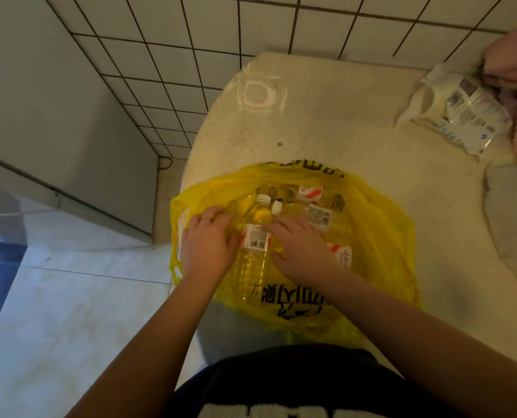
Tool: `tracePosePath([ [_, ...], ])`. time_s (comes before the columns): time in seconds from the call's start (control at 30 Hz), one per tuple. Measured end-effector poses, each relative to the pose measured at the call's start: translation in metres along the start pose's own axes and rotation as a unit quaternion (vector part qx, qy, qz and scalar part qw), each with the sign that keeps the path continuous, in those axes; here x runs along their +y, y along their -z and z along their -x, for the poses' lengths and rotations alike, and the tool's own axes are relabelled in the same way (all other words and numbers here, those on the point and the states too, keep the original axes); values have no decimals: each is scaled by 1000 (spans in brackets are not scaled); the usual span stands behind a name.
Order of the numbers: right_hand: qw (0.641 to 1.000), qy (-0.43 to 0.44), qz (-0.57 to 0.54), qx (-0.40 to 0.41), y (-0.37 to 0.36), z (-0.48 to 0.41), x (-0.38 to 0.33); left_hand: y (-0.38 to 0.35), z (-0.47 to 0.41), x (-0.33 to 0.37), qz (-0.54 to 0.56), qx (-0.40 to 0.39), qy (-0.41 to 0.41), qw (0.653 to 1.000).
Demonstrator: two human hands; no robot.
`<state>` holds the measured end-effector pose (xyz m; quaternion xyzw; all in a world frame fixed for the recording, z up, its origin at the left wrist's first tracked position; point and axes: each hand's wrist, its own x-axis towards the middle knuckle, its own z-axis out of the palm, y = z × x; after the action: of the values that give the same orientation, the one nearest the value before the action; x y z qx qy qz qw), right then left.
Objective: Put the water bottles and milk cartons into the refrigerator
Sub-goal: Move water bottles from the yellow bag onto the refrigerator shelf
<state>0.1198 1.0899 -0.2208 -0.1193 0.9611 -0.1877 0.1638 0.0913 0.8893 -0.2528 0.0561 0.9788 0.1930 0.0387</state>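
Right, fingers first: the left hand (209, 245) has its fingers curled into the plastic at the near-left rim of the yellow bag (381, 236), apparently holding the mouth open. The right hand (299, 251) lies inside the bag with fingers fairly straight, tips touching the label of the water bottle (252, 260) and thumb just beside its body, not wrapped round it yet. That bottle lies on its side in the middle of the bag, between the two hands, white cap pointing to the bag's far side. More bottles (317, 217) crowd deeper in the bag, red-and-white labels among them; whether any of those is a milk carton I can't tell. The bag sits at the near edge of the pale table (341, 116), and a crumpled white packet (456, 116) lies well apart, off to the bag's far right. So we're at the very start — nothing unloaded, by the look of it. To do this pick well, I'd pin the rim down with the left hand so the film doesn't ride up, close the right hand round the body below the label, and lift cap-first, clear of the neighbours — smooth plastic could slip.
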Motion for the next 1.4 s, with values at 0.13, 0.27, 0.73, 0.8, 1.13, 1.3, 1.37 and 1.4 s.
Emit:
tracePosePath([
  [0.13,996,30,71,-39,-9,4,-9,6,-3,-12,17,-58,68,996],
  [0.27,993,53,104,-33,-10,-2,-13,6,2,-21,1,-122,106,987],
  [0.73,923,224,302,-84,-16,-29,-28,-20,57,-44,4,96,-19,995],
  [0.8,923,231,298,-79,-18,-29,-24,-20,57,-47,14,86,-27,996],
  [1.13,980,178,71,52,-25,-13,-23,2,11,-20,-107,-119,129,979],
  [1.3,976,86,-165,116,-18,10,-32,2,-1,-5,-159,-90,127,975],
  [1.37,968,49,-212,125,-10,23,-37,7,-5,-6,-149,-103,119,976],
  [1.4,962,39,-238,130,-5,29,-40,11,-7,-7,-129,-128,121,976],
])
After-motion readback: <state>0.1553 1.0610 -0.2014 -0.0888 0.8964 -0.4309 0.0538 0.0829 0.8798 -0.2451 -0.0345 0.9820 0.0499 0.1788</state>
